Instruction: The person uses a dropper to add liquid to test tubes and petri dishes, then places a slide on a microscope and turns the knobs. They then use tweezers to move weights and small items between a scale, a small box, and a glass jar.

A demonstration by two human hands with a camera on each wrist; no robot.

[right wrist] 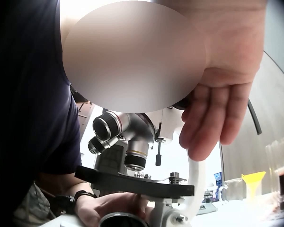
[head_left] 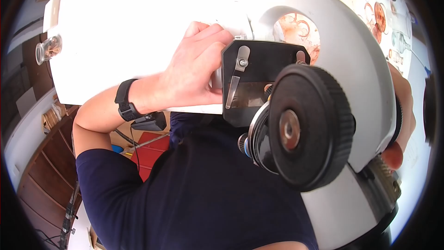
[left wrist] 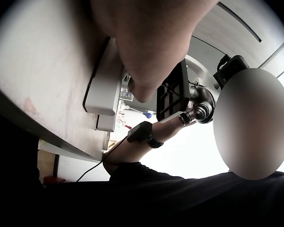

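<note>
A light grey microscope, its arm (head_left: 365, 60) curving across the right of the head view, carries a black stage (head_left: 259, 53). My left hand (head_left: 199, 65) is at the stage's left edge, fingers bent and thumb reaching underneath. In the right wrist view the left hand (right wrist: 111, 203) lies below the stage, beside a round black-rimmed part (right wrist: 123, 220); I cannot tell whether it grips that. My right hand (head_left: 404, 106) is round the focus knob (head_left: 398, 120) on the arm's far side. The opposite knob (head_left: 310, 127) looms large. Objective lenses (right wrist: 135, 158) point down over the stage.
A glass jar (head_left: 48, 48) stands at the white table's left edge. Reddish-brown stains (head_left: 379, 16) mark the table beyond the arm. In the right wrist view, a yellow funnel (right wrist: 253, 182) and glassware (right wrist: 279, 163) stand at the right.
</note>
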